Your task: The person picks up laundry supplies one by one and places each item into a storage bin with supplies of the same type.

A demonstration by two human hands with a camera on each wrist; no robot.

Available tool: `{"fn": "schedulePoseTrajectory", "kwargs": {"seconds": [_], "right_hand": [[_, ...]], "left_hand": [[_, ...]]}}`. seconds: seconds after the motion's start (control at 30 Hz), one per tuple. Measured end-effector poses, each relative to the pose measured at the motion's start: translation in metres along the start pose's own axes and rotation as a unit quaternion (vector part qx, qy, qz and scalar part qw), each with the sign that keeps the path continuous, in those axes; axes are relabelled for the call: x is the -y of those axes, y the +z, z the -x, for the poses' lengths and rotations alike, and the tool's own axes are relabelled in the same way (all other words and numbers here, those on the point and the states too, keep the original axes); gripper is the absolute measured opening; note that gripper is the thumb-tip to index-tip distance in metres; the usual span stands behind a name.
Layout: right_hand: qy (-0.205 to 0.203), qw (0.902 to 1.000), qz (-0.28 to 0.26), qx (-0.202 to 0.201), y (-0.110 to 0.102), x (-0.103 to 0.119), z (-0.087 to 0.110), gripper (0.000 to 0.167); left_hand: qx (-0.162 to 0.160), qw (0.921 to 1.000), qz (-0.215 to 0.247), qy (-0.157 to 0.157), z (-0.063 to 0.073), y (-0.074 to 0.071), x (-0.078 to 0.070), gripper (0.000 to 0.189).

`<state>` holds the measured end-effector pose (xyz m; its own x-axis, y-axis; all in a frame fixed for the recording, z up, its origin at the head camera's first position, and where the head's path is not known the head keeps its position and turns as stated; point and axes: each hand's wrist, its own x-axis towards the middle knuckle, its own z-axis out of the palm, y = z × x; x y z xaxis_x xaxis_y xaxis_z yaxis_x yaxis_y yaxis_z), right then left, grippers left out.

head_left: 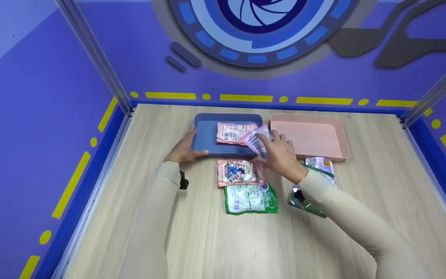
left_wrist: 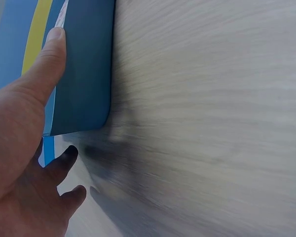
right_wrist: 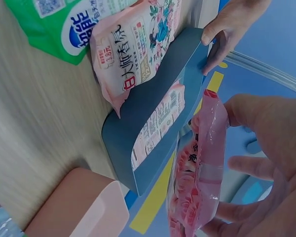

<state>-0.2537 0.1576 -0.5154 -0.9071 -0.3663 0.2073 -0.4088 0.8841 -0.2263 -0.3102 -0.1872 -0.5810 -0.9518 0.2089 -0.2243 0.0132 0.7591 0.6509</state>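
A: What does the right hand [head_left: 283,154] have?

B: A rose-printed packet [head_left: 252,142]. That grip is narrow, thumb and fingers pinching the packet along one side, and it hangs tilted over the nearest end of the blue tray [head_left: 204,135].

A: Why along the side?

B: Probably to leave most of the pouch clear of the fingers — a soft, slippery wrapper looks easier to manage that way.

A: And the left hand [head_left: 184,149]?

B: Its grip is wide: thumb straight against the tray's near wall, other fingers spread about the left end. I take that as steadying, since a light tray could slide if nudged.

A: What lies between the two grips?

B: A barcoded packet [head_left: 229,133], flat inside the tray, label side up.

A: And nearer the body?

B: On the bench [head_left: 199,236], left of the right grip and on its near side, a floral packet [head_left: 238,173]; a green packet [head_left: 250,199] lies just beyond it, farther from that grip. Both seem set within short reach.

A: To the right?

B: The pink tray [head_left: 304,140], just beside the right grip. A purple packet [head_left: 318,163] lies nearer — the right sleeve [head_left: 362,224] hides what is around it, so I cannot tell how those are stacked.
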Motion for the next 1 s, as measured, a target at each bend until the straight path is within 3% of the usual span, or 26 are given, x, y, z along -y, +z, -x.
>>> {"fn": "schedulePoseTrajectory", "kwargs": {"seconds": [1.0], "right_hand": [[0.0, 0.9995, 0.004, 0.032, 0.01, 0.014, -0.031, 0.073]], "left_hand": [[-0.004, 0.9999, 0.011, 0.001, -0.001, 0.001, 0.001, 0.112]]}}
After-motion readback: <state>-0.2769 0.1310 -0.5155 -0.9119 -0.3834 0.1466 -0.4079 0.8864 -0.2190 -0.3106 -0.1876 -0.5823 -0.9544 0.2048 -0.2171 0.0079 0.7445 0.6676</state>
